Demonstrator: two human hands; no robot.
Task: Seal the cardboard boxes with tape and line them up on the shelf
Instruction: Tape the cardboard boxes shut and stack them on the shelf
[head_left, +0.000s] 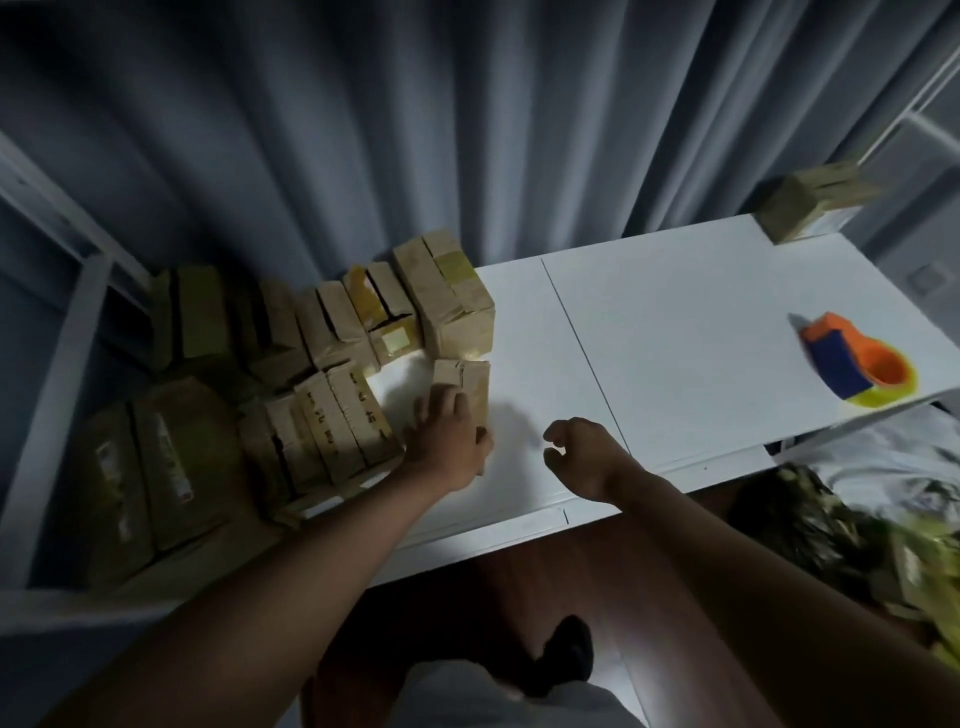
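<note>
Box (464, 387) gripped by left hand (447, 434); right hand (582, 452) loosely curled, empty

Behind the white tabletop (675, 322) we see a grey-blue pleated curtain (415, 130) hanging in long folds. Below us lies dark reddish-brown wooden flooring (613, 566), and at our lower right a blurred heap of green-patterned fabric (810, 525) (too smeared to make out further).
</note>
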